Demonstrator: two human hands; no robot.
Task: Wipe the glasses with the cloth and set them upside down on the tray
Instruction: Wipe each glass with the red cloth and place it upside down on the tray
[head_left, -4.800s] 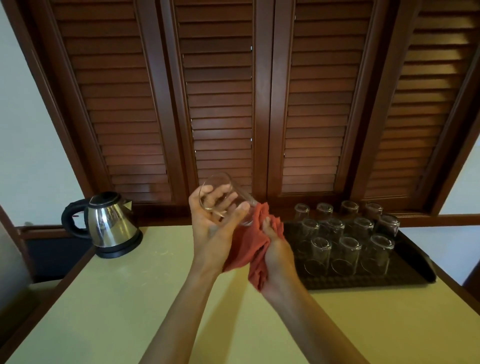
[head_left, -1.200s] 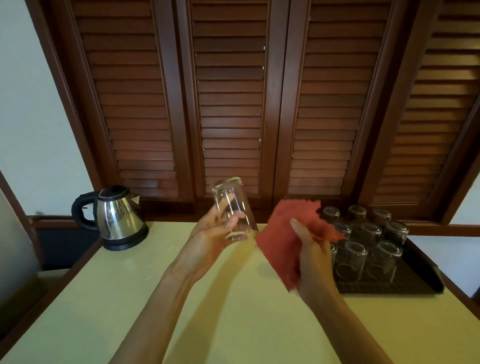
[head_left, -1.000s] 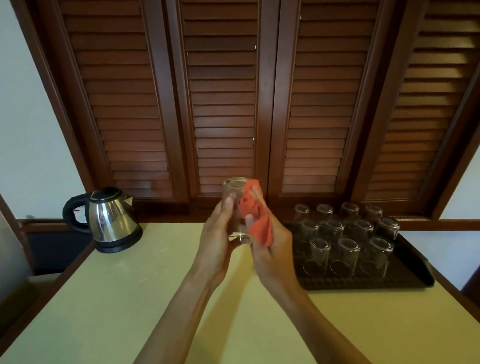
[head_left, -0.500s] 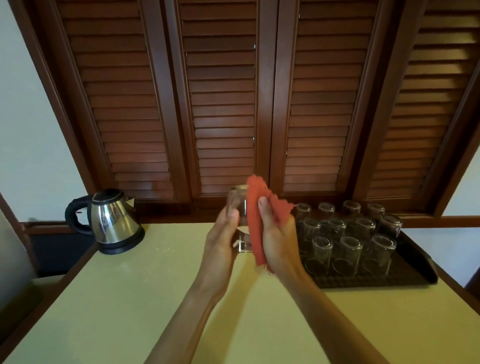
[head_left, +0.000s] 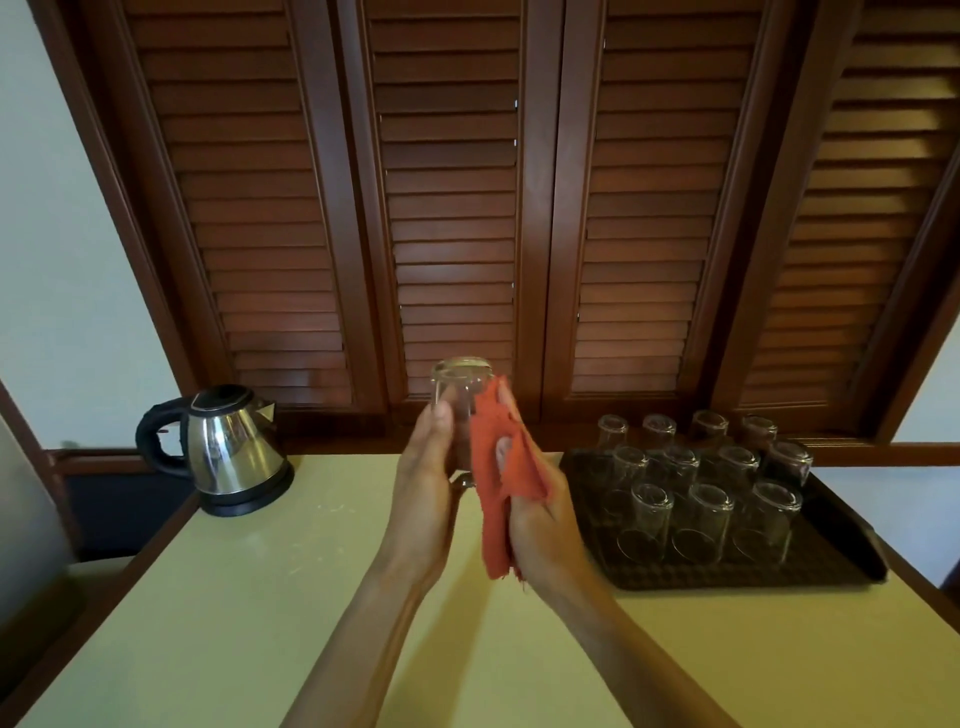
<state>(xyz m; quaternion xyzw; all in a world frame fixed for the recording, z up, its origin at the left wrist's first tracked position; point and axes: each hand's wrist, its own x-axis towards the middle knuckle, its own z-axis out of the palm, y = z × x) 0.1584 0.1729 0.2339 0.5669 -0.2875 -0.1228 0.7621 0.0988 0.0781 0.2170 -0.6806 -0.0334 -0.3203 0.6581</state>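
Clear glass tumbler (head_left: 460, 410), at frame centre, is gripped by the left hand (head_left: 428, 483); the right hand (head_left: 540, 514), apart a second ago, now presses the orange-red cloth (head_left: 501, 478) against its side, so wiping continues.

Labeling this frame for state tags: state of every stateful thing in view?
glass: held off the table, being wiped.
cloth: bunched, pressed on the glass.
left hand: grips the glass.
right hand: grips the cloth.
tray glasses: upside down on the tray.
tray: flat on the table.
kettle: upright, lid closed.
shutters: closed.
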